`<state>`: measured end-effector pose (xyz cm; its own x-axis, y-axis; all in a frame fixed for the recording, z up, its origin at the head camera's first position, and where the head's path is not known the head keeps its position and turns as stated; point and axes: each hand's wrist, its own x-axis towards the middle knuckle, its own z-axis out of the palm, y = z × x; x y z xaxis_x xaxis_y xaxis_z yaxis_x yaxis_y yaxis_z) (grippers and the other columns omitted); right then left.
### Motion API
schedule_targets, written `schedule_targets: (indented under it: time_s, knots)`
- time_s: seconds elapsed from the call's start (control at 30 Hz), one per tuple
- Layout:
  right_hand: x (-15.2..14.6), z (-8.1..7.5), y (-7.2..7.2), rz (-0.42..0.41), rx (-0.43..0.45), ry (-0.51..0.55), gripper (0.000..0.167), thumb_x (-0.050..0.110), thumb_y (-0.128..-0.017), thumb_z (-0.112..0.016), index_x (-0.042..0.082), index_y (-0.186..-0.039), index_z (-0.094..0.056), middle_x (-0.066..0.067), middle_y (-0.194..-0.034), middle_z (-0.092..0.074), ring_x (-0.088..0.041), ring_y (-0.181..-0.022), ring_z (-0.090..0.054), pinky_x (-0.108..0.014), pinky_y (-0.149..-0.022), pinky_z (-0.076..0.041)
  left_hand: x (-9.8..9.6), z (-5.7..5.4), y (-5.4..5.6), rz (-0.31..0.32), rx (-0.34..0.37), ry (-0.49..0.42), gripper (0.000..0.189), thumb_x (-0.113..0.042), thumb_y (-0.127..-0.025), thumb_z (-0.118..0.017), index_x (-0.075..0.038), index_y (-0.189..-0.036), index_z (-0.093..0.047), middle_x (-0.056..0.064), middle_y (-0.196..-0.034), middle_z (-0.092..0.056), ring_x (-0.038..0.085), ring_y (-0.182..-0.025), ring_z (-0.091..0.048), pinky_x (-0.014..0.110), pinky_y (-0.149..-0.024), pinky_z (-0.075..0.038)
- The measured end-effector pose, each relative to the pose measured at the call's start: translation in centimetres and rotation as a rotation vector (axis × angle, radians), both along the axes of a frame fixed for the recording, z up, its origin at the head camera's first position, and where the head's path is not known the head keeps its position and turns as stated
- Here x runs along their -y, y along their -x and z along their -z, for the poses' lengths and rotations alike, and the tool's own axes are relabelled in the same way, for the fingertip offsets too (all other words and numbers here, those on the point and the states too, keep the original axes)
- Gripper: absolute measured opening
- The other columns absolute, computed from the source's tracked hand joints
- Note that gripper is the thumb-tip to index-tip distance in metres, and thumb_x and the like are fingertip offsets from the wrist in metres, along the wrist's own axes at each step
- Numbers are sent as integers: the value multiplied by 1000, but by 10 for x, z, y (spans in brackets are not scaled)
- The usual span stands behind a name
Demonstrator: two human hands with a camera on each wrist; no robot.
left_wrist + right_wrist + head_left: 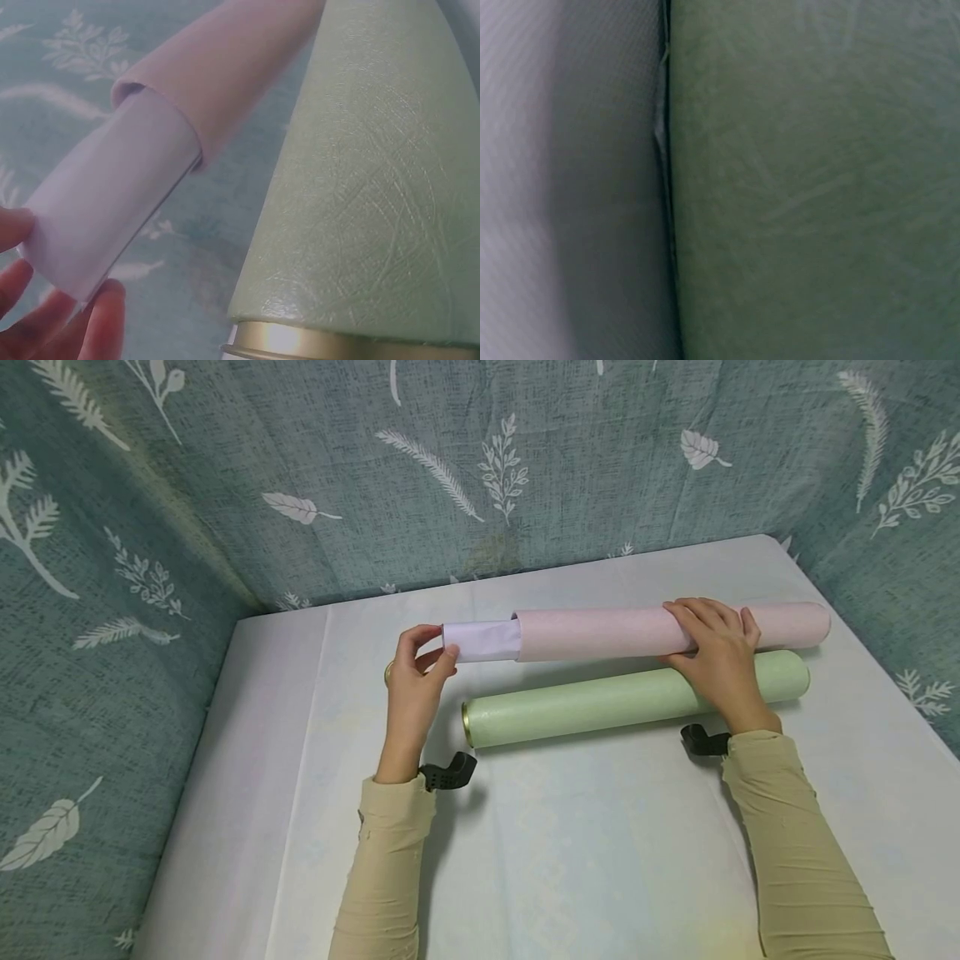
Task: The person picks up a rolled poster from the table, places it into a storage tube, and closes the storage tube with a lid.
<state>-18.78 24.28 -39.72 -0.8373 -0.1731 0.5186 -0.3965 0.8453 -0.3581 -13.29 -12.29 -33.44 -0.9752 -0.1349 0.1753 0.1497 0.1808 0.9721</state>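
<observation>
A pink tube (pixel 592 633) lies across the table, and a roll of white paper (pixel 487 641) sticks out of its left end. My left hand (pixel 415 685) pinches the outer end of that roll between thumb and fingers; the left wrist view shows the fingers (pixel 105 319) around the paper's edge. Over the pink tube's right half, my right hand (pixel 716 660) grips it from above. Closer to me lies a green tube (pixel 570 706) with a gold rim at its left end. It fills most of the right wrist view, where the right hand does not show.
A gold-coloured round piece (pixel 387 673) is partly hidden behind the left hand. White cloth (pixel 570 835) covers the table. A leaf-patterned green curtain (pixel 322 468) hangs behind the table and at both sides.
</observation>
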Motion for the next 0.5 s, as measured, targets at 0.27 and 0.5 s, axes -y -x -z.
schedule_targets:
  time_s: [0.27,0.5]
  knots:
    - [0,0,0,-2,-3,3,69,13,-62,-82,19,-124,-53,-3,-126,-49,-25,-122,-33,-53,-102,-3,-1,5,3,-14,54,51,18,-18,-86,-59,-5,-92,-49,-3,-125,-48,15,-98,-56,28,-74,-50]
    - [0,0,0,-1,-1,1,69,14,-62,-81,20,-125,-53,-4,-126,-49,-25,-122,-33,-52,-102,-2,3,23,14,-7,57,87,23,-29,-84,-62,-8,-89,-55,-7,-123,-50,11,-97,-57,29,-74,-49]
